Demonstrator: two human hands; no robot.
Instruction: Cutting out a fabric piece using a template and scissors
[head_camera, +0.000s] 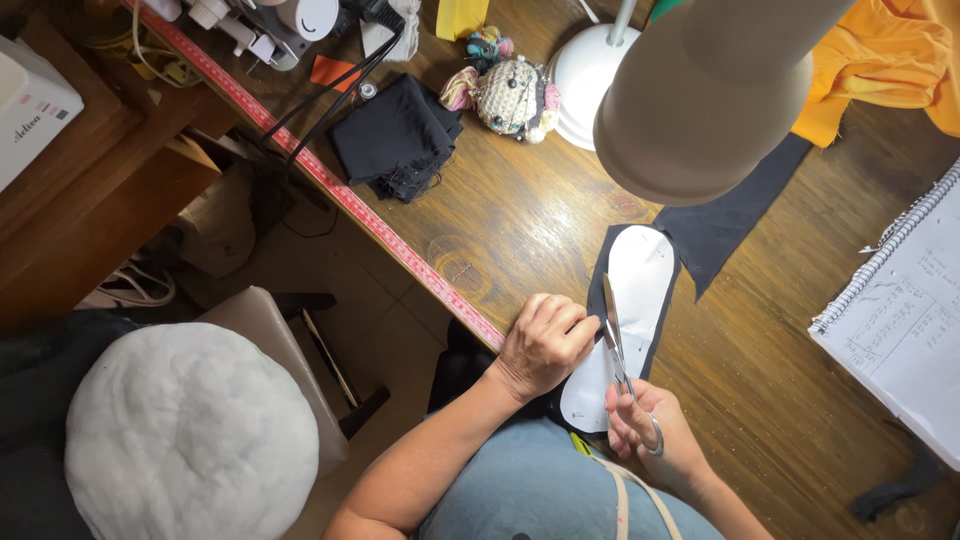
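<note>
A white paper pattern (632, 290), long and rounded, lies on a piece of black fabric (730, 220) at the near edge of the wooden table (780, 380). My left hand (545, 345) presses down on the pattern's left side, fingers curled. My right hand (655, 435) grips silver scissors (614, 335), whose blades point away from me along the pattern's left edge, right beside my left fingers.
A beige lamp shade (710, 90) hangs over the table on a white base (590, 70). A pincushion (512, 97), folded black cloth (395, 135), orange fabric (880, 60) and a spiral notebook (900, 310) lie around. A red measuring tape (330, 185) runs along the table edge. A white cushion (190, 435) sits at left.
</note>
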